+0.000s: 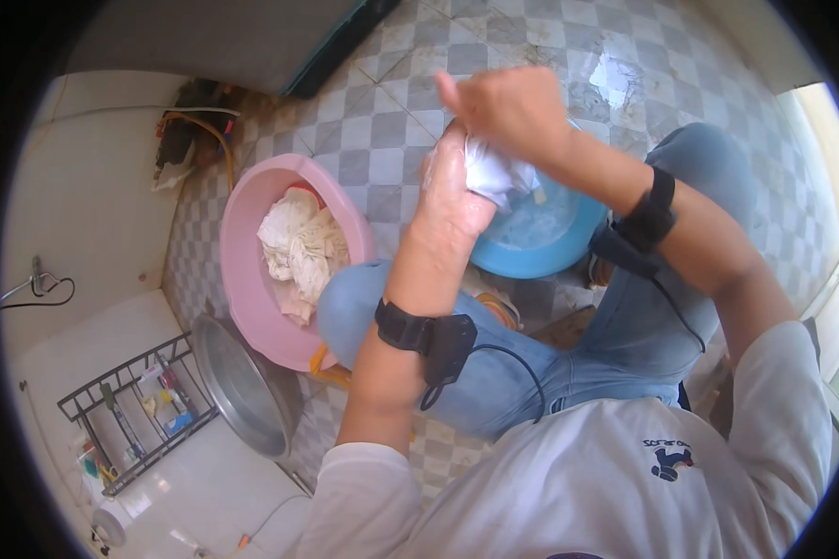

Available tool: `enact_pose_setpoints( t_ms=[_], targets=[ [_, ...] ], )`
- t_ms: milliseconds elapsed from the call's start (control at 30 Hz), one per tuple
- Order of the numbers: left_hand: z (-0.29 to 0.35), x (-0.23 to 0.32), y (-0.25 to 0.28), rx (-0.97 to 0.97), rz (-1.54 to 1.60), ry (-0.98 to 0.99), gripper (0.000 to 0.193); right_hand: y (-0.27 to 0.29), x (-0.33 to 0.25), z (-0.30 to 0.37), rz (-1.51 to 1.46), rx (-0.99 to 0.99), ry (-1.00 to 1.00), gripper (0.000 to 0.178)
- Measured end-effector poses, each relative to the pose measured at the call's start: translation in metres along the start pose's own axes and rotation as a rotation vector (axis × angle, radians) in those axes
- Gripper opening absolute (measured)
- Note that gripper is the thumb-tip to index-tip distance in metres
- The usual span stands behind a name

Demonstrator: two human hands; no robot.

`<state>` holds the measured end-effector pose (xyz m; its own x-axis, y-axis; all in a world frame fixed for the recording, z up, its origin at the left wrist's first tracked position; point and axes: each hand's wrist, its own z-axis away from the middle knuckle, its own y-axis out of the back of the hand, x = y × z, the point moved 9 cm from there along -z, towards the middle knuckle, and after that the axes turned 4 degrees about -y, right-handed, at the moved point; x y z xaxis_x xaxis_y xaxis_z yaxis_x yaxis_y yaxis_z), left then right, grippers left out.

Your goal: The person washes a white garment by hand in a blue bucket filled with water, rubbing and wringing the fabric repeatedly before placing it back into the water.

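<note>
A wet white cloth (500,173) is bunched between my two hands, above a blue basin (531,263) of cloudy, sudsy water. My left hand (450,183) is closed around the cloth at its left side and looks wet. Over it, my right hand (515,110) is curled into a fist against the cloth, its thumb sticking out to the left. That fist is slightly blurred, and its fingertips are hidden from view. Part of the cloth hangs toward the water below my right wrist.
On the left a pink tub (242,279) contains crumpled off-white laundry (303,244). A metal basin (242,387) leans near a dark wire rack (140,419) holding toothbrushes and small toiletries. My bent knees flank the blue basin. Wet patches mark the checkered tile floor (382,140).
</note>
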<state>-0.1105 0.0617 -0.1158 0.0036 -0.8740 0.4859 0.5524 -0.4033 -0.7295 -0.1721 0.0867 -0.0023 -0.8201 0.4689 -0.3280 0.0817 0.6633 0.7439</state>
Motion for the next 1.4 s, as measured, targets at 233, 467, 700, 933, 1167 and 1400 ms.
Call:
enact_pose_setpoints(
  t_ms=[233, 467, 700, 933, 1167, 1400],
  targets=[
    [0.004, 0.002, 0.001, -0.024, -0.077, 0.011, 0.040, -0.020, 0.006, 0.004, -0.028, -0.158, -0.073, 0.043],
    [0.019, 0.014, -0.003, -0.272, -0.253, -0.195, 0.038, 0.032, -0.064, 0.045, -0.265, 0.066, 0.411, 0.044],
    [0.006, 0.002, 0.007, -0.023, -0.071, -0.037, 0.063, 0.006, -0.048, 0.028, 0.082, 0.042, 0.309, 0.044],
    [0.007, 0.005, -0.006, -0.042, -0.108, -0.063, 0.052, -0.010, 0.012, 0.002, 0.008, -0.139, -0.091, 0.047],
    [0.011, 0.001, -0.002, -0.023, 0.024, -0.015, 0.039, 0.003, -0.020, 0.016, -0.018, -0.054, 0.123, 0.046],
    [0.017, 0.022, 0.012, -0.074, -0.276, -0.166, 0.045, 0.052, -0.089, 0.048, -0.076, 0.275, 0.452, 0.041]
  ],
)
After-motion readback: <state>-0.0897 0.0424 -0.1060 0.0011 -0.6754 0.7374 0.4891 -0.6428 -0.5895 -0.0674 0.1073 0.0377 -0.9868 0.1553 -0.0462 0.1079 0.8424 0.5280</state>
